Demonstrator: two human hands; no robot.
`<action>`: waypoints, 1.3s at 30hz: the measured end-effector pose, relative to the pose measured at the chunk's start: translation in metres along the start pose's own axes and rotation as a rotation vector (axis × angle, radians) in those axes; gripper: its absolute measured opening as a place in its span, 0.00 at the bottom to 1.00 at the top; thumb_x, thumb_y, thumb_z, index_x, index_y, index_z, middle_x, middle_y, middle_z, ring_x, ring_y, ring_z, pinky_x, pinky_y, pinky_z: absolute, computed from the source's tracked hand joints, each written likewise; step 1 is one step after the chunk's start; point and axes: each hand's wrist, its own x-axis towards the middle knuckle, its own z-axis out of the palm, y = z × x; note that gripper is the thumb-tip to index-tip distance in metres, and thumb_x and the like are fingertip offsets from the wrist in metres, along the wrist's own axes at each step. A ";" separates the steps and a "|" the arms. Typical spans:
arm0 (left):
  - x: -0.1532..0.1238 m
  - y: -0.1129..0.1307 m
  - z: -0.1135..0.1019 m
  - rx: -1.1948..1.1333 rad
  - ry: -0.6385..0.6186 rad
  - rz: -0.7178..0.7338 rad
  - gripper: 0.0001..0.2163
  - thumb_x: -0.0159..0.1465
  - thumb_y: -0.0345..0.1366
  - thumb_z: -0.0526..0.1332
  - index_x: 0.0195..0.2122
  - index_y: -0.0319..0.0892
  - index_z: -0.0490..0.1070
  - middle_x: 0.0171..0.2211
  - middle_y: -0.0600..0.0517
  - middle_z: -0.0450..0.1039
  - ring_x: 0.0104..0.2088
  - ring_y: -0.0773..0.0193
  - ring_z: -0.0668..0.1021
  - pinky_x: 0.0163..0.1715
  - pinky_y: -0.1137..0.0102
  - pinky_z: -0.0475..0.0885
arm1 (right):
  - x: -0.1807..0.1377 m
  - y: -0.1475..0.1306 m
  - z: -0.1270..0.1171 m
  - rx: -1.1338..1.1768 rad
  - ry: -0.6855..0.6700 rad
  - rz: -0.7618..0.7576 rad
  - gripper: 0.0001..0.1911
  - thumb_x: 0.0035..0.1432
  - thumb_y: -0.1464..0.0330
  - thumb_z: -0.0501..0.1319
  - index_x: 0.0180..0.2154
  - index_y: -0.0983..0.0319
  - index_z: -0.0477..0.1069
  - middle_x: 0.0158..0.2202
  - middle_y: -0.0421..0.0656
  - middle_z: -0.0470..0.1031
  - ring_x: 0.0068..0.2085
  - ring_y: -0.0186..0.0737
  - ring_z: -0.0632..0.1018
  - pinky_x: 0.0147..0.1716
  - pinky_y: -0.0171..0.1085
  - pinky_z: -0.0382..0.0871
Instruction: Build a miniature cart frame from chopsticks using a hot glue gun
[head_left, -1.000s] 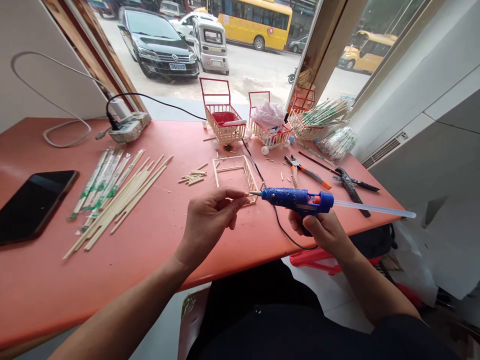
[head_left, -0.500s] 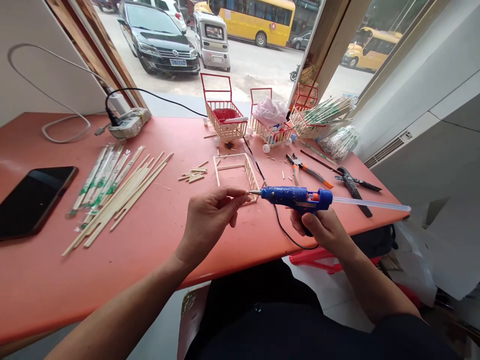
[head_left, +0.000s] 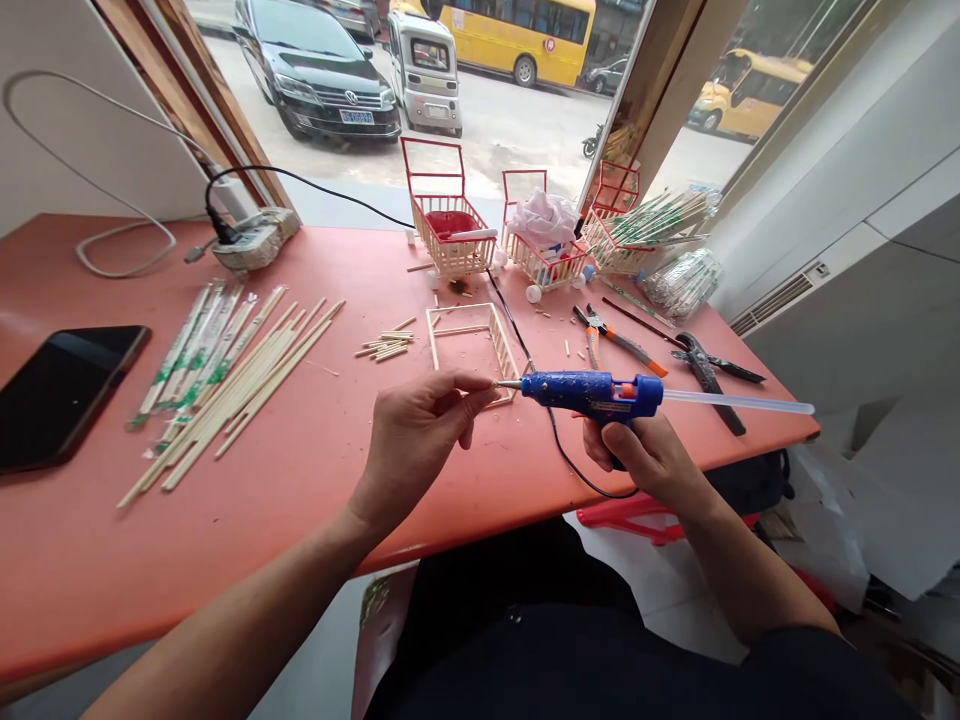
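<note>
The blue glue gun (head_left: 592, 392) sat clenched in the right hand (head_left: 649, 462), nozzle touching a short stick (head_left: 480, 388) pinched by the left hand (head_left: 420, 435). At twelve o'clock lay a stick frame (head_left: 469, 338); beyond, three small carts (head_left: 450, 240) held oddments on the tabletop (head_left: 300, 480).

- The black car (head_left: 319, 60) outside the window carries a VW badge on its grille.
- Its blue number plate (head_left: 355, 117) is too small to read.

The right hand (head_left: 645, 455) aims a glue gun (head_left: 592, 392) at a stick (head_left: 480, 392) pinched in the left hand (head_left: 420, 430).
</note>
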 end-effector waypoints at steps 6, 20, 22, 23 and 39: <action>0.000 -0.001 0.000 0.010 0.000 0.003 0.05 0.62 0.38 0.72 0.35 0.44 0.87 0.15 0.59 0.71 0.17 0.70 0.70 0.23 0.72 0.65 | -0.002 0.006 0.001 0.038 0.014 0.025 0.32 0.74 0.41 0.58 0.29 0.60 0.67 0.24 0.38 0.66 0.25 0.34 0.69 0.26 0.37 0.63; -0.001 -0.005 0.000 0.048 0.009 0.044 0.05 0.64 0.38 0.71 0.35 0.45 0.87 0.16 0.58 0.71 0.19 0.69 0.71 0.25 0.71 0.66 | -0.003 -0.001 -0.004 0.042 -0.004 0.025 0.31 0.77 0.43 0.55 0.39 0.62 0.78 0.27 0.42 0.72 0.28 0.36 0.71 0.30 0.38 0.63; -0.001 -0.006 0.001 0.056 0.006 0.050 0.05 0.64 0.37 0.70 0.36 0.45 0.87 0.17 0.58 0.72 0.19 0.68 0.72 0.26 0.71 0.67 | -0.003 0.000 -0.005 0.026 0.014 0.036 0.31 0.77 0.43 0.55 0.42 0.63 0.79 0.30 0.43 0.74 0.30 0.37 0.72 0.31 0.38 0.65; -0.001 -0.006 0.001 0.057 0.004 0.052 0.05 0.65 0.38 0.70 0.36 0.45 0.87 0.17 0.58 0.72 0.19 0.68 0.72 0.26 0.71 0.68 | -0.003 0.000 -0.005 0.025 0.021 0.044 0.31 0.77 0.43 0.55 0.43 0.63 0.79 0.31 0.44 0.75 0.30 0.36 0.73 0.31 0.38 0.65; -0.002 -0.002 0.000 0.079 -0.038 0.060 0.07 0.66 0.38 0.68 0.37 0.44 0.87 0.17 0.57 0.73 0.20 0.67 0.74 0.27 0.71 0.70 | -0.001 -0.006 0.001 0.078 0.029 0.044 0.31 0.73 0.41 0.59 0.37 0.63 0.76 0.29 0.43 0.72 0.27 0.34 0.70 0.27 0.37 0.63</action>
